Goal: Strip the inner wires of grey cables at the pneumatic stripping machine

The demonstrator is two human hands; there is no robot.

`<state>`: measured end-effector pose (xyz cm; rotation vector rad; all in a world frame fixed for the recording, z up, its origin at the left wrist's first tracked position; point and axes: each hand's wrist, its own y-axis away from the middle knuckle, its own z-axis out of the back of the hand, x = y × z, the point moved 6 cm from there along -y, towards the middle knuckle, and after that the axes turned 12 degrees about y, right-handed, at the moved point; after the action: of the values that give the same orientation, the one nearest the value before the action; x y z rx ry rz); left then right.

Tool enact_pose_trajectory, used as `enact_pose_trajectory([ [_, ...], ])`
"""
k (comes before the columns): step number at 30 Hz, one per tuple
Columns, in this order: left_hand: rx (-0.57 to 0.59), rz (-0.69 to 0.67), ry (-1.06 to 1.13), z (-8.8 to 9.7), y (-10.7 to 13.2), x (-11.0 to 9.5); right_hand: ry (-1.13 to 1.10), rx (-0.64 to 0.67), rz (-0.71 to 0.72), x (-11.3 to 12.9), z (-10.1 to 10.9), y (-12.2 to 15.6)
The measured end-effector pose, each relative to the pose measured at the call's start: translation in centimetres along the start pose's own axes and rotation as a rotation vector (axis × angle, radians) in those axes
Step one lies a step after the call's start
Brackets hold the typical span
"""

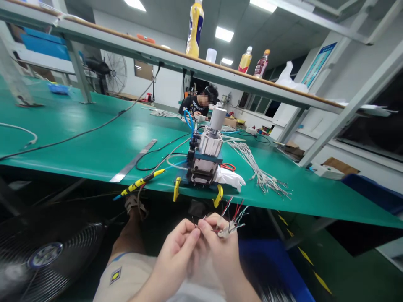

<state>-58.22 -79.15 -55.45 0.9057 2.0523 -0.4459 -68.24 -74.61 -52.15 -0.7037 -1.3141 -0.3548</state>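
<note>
Both of my hands are raised in front of my lap, below the table edge. My right hand [223, 245] is closed round a small bundle of thin wires [233, 220] with red, white and grey strands fanning up from it. My left hand [178, 247] pinches one thin strand of that bundle between thumb and forefinger, its fingertips touching the right hand's. Just above them, at the front edge of the green table [94, 138], stands a small pneumatic machine [204, 157] with a grey cylinder and blue hoses.
A pile of cut white wires [261, 170] and a white glove [229, 178] lie right of the machine. Yellow-handled pliers [141, 181] and a steel ruler [134, 161] lie left. A fan [47, 256] stands at lower left. Another person [198, 105] sits at the far side. Bottles [195, 29] stand on the shelf above.
</note>
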Motion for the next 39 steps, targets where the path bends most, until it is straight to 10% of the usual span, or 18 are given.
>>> enact_pose_trajectory([
  [9, 0.082, 0.052, -0.092, -0.2, -1.4, -0.2, -0.009, 0.017, 0.052, -0.8, 0.0, -1.2],
  [14, 0.022, -0.101, -0.191, 0.1, -1.9, -0.4, -0.275, -0.024, -0.189, -1.8, 0.2, -1.7],
  [23, 0.325, -0.184, -0.600, -0.7, -2.5, -4.2, 0.014, 0.272, 0.154, 0.7, 0.0, -2.4],
  [30, 0.083, -0.273, -0.451, 1.8, -2.6, -3.1, -0.061, 0.079, 0.050, -0.9, 0.8, -2.5],
  [39, 0.437, -0.346, -0.622, -0.3, -4.4, -4.2, 0.049, 0.098, 0.175, -0.9, 1.4, -3.2],
])
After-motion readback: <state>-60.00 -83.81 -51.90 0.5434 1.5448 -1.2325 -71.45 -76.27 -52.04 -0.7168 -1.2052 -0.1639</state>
